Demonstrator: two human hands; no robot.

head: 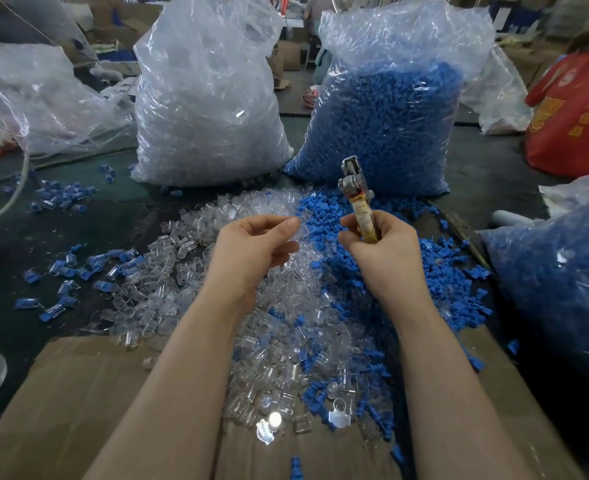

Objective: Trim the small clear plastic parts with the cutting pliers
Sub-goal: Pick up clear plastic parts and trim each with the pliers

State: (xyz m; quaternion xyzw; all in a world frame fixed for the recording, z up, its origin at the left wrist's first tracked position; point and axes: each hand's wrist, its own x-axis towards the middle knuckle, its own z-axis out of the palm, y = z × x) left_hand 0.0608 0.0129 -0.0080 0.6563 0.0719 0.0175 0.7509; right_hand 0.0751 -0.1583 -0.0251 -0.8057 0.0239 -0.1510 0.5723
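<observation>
While the left hand [251, 251] pinches one clear part [300, 233] and the right hand [379, 247] grips the cutting pliers [357, 195] upright, apart from it, a heap of clear parts [217, 306] apparently awaits trimming.

ahead: clear bag [210, 98], blue bag [386, 123] | gap between: narrow

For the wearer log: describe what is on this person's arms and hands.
Both forearms are bare as far as the frame shows: no sleeves or cuffs in view. The left hand and right hand wear no gloves. No rings, watch, wristbands or bandages are visible. Fingernails look short and unpainted where they show. Upper arms lie outside the view.
</observation>
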